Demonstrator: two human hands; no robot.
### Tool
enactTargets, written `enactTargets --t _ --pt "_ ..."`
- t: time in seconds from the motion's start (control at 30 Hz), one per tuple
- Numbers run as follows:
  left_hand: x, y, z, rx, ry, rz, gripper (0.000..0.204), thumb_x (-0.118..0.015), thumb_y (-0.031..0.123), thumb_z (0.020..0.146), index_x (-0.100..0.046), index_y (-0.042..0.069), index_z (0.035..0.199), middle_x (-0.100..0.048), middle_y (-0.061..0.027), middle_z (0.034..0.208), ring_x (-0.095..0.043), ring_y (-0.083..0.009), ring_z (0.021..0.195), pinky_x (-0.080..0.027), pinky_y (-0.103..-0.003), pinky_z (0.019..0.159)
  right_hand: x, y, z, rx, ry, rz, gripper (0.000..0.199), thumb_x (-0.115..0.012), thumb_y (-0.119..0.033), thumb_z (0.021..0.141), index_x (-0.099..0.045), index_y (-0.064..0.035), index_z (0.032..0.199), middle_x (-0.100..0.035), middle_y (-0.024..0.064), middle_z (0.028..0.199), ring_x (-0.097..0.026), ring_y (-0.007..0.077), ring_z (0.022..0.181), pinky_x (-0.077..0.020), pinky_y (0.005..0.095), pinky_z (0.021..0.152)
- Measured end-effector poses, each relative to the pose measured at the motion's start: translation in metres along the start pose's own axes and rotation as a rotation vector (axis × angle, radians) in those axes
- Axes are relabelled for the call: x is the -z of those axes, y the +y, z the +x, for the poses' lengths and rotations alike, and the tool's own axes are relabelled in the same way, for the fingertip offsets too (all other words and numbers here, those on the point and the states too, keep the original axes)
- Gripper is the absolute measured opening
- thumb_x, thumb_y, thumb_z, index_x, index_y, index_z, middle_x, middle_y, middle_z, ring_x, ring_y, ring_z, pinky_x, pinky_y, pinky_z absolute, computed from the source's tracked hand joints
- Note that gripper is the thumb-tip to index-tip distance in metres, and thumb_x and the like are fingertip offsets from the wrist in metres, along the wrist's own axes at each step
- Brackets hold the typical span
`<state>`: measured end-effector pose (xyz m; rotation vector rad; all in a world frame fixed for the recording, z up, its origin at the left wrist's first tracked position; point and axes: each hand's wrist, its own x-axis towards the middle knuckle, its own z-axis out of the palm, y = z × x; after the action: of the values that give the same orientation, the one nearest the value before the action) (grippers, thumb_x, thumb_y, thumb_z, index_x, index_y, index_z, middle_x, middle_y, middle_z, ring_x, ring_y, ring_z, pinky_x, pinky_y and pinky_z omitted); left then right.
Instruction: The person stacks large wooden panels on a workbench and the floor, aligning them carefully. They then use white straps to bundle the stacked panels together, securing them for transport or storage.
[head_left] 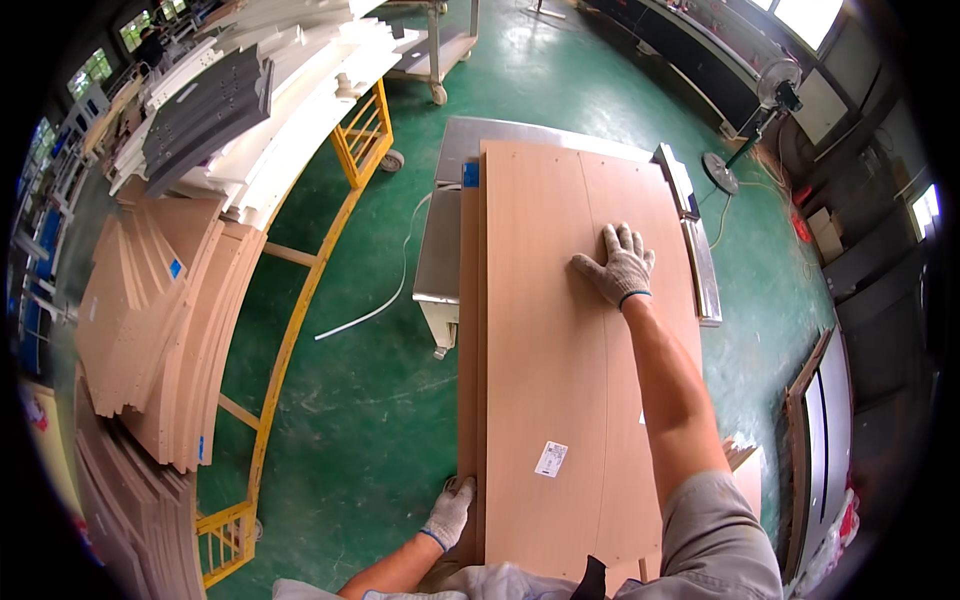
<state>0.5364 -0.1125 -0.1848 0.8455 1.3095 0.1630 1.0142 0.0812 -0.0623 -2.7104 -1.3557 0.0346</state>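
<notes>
A long light-brown wooden panel (535,330) lies in front of me, a white label (550,459) stuck on its near half. Along its left side the edge of another brown panel (469,380) shows beneath it. My right hand (622,268), in a grey knit work glove, rests flat on the top panel's far half with its fingers spread. At the near left corner my gloved left hand (449,513) grips the panels' edge; its fingertips are partly hidden there. A grey metal-topped table (438,245) supports the panels' far end.
On the left stands a yellow-framed cart (300,310) with stacked brown boards (170,330), white boards and a dark grey panel (205,120). A white strip (370,322) hangs to the green floor. A metal rail (701,270) borders the panels' right side. A standing fan (745,140) is far right.
</notes>
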Motion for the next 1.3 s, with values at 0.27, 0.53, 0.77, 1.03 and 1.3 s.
enactTargets --t 0.27,0.53,0.77,1.03,1.3 --pt "-0.011 0.068 0.025 0.066 0.185 0.153 0.073 -0.057 0.061 0.103 -0.073 -0.010 0.098 -0.074 -0.0138 0.088 -0.064 -0.0227 0.081 -0.052 -0.040 0.077 -0.002 0.110 0.008 0.160 0.033 0.617 0.097 -0.073 -0.062 0.086 -0.047 0.0060 0.150 -0.041 0.0284 0.160 -0.035 0.0404 0.152 -0.0265 0.0466 0.126" --pt "-0.012 0.086 0.054 0.072 0.156 -0.196 0.061 -0.059 0.054 0.104 -0.072 -0.005 0.110 -0.074 -0.0094 0.095 -0.070 -0.0174 0.082 -0.056 -0.033 0.072 -0.016 0.310 -0.314 -0.757 -0.577 1.491 0.065 -0.079 -0.043 0.090 -0.061 0.0009 0.134 -0.070 0.0064 0.120 -0.064 0.0173 0.111 -0.0512 0.0376 0.099" --pt "-0.007 0.107 0.090 0.008 0.149 -0.171 0.065 -0.059 0.056 0.102 -0.070 -0.007 0.117 -0.075 -0.0123 0.102 -0.072 -0.0200 0.087 -0.057 -0.035 0.075 -0.022 0.279 -0.353 -0.786 -0.308 1.263 0.050 -0.078 -0.039 0.090 -0.072 0.0039 0.115 -0.075 0.0076 0.100 -0.069 0.0155 0.088 -0.0564 0.0339 0.079" --pt "0.020 0.122 0.104 -0.014 0.150 -0.057 0.070 -0.059 0.060 0.102 -0.070 -0.008 0.115 -0.076 -0.0130 0.102 -0.072 -0.0206 0.088 -0.056 -0.034 0.076 -0.032 0.249 -0.380 -0.859 -0.233 1.297 0.047 -0.080 -0.039 0.090 -0.074 0.0036 0.110 -0.075 0.0074 0.096 -0.069 0.0143 0.082 -0.0566 0.0335 0.073" --pt "0.035 0.110 0.088 -0.003 0.134 -0.008 0.055 -0.051 0.051 0.108 -0.068 0.001 0.127 -0.075 -0.0089 0.112 -0.074 -0.0201 0.095 -0.060 -0.036 0.082 -0.006 0.225 -0.400 -0.919 -0.265 1.389 0.046 -0.080 -0.038 0.090 -0.074 0.0020 0.111 -0.075 0.0065 0.096 -0.069 0.0144 0.082 -0.0566 0.0333 0.072"
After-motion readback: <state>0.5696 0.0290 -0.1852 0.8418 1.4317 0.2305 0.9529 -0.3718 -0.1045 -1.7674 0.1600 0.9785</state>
